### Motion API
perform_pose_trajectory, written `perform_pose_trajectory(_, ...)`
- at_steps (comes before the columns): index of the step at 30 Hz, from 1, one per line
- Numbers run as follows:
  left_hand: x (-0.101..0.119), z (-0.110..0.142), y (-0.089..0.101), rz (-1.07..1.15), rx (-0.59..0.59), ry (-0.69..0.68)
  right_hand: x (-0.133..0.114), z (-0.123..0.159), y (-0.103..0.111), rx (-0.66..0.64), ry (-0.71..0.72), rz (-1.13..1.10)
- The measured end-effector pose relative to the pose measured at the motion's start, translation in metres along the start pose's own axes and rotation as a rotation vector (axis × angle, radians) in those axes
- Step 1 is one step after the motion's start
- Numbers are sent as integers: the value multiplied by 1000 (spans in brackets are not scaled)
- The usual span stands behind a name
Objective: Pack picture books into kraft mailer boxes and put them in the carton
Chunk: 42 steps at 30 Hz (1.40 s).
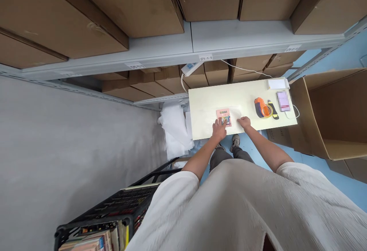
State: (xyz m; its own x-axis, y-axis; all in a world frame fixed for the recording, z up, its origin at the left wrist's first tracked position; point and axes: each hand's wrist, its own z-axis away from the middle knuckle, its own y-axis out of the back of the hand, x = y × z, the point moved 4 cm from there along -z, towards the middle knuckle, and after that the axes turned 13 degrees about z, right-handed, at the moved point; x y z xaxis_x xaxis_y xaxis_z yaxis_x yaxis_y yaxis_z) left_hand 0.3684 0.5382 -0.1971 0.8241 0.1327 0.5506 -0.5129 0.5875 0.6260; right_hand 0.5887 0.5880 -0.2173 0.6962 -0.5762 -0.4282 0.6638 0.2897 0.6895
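A small pink book [224, 113] with a colourful cover lies on the pale table [203, 98]. My left hand [219, 128] rests on its lower part, fingers spread over the cover. To the right of the book is a thin, whitish see-through wrapping sheet [235, 112], hard to make out against the tabletop. The fingers of my right hand [244, 122] are pinched together at the lower right edge of this sheet. How far the sheet runs under the book cannot be seen.
An orange tape dispenser [260, 107], a yellow-black utility knife [273, 109] and a phone [283, 101] lie on the right of the table. White wrapping sheets [174, 128] hang at its left. A large open carton [315, 117] stands right; a black crate [126, 209] holds books.
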Motion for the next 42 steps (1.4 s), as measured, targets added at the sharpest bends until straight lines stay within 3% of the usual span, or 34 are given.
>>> perform_pose_trajectory(3,0,0,2,-5,-12,0,-6,5,2,27,-134,1)
perform_pose_trajectory(7,-2,0,5,1,-2,-31,-34,16,-4,-9,56,29)
perform_pose_trajectory(11,-12,5,12,50,42,-107,-63,29,-23,-84,272,85)
perform_pose_trajectory(18,-28,13,36,210,241,-117,-77,37,-58,-186,333,151)
perform_pose_trajectory(22,-18,8,43,188,193,-157,-74,42,-61,-241,389,108)
perform_pose_trajectory(25,-11,7,39,119,87,-142,-67,43,-55,-247,349,55)
perform_pose_trajectory(31,-9,13,29,22,52,-118,-51,32,-31,-13,116,77)
perform_pose_trajectory(38,-15,8,29,132,79,-108,-52,26,-43,-84,-51,-30)
perform_pose_trajectory(42,-15,4,31,188,93,-127,-60,30,-47,-66,-44,-138)
